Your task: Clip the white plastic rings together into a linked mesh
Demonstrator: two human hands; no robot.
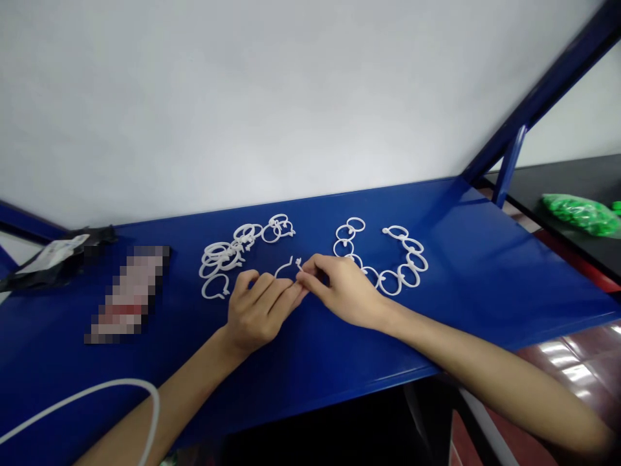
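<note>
Both hands meet over the middle of a blue metal table (475,259). My left hand (259,310) and my right hand (339,288) pinch the two ends of one open white plastic ring (287,266), fingers closed on it. To the left lies a loose pile of white rings (233,252), some overlapping. On the right, a chain of linked white rings (402,265) curves in a U shape, its near end hidden behind my right hand.
A black packet with a white label (53,259) lies at the far left, beside a blurred-out flat item (129,294). A white cable (121,388) loops at the lower left. Green plastic parts (579,213) sit on a dark surface at the right. A blue frame strut (548,84) rises diagonally.
</note>
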